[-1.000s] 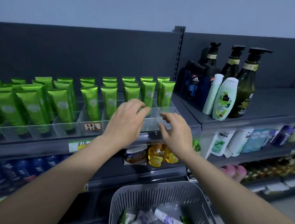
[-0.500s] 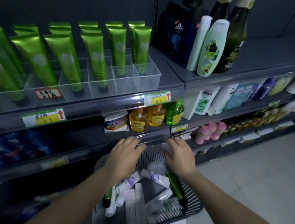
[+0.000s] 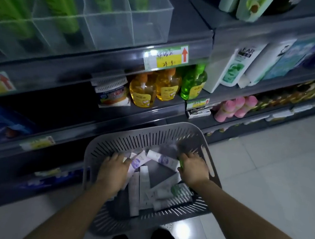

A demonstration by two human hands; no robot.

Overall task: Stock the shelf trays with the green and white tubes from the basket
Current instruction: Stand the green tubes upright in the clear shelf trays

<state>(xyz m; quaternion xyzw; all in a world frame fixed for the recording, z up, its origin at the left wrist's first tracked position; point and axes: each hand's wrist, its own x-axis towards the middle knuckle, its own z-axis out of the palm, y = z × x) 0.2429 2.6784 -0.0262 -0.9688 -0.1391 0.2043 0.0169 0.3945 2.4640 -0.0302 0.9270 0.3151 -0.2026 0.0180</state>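
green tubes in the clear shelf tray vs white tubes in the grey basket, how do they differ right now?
Pose: the bright green tubes stand upright in the clear plastic divider tray; the white tubes with purple print lie flat, criss-crossed in the grey slotted plastic basket.

Order: green ones sit one per compartment; white ones are a loose pile.

Contact: the left hand and right hand are down among the white tubes; nothing touches the green ones.

Shared: both are tubes.

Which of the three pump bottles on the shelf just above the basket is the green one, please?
The rightmost pump bottle is green; the two pump bottles to its left are yellow-orange.
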